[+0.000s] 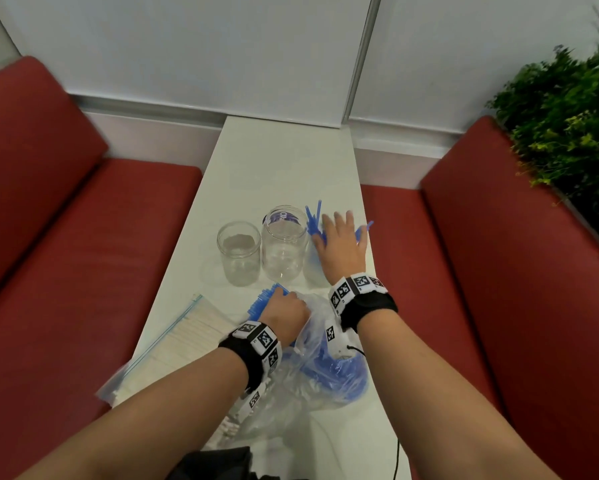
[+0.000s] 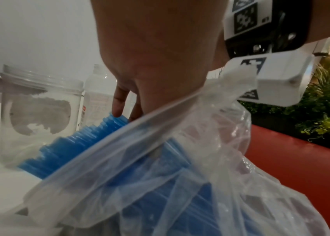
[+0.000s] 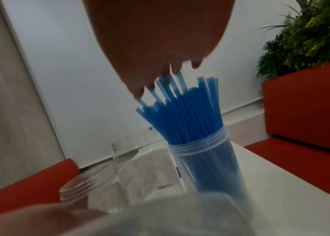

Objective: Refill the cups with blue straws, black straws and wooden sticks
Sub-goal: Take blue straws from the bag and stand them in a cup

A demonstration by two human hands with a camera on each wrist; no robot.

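Blue step: my flat right hand [image 1: 341, 244] tamps straws [image 3: 182, 115] in the cup [image 3: 210, 161], left hand [image 1: 286, 311] grips bagged ones [image 2: 75, 143]; next, lift those over.

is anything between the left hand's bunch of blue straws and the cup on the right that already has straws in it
Yes. The right hand lies open over the straws standing in that cup, covering its mouth. The left hand grips its bunch at the bag mouth.
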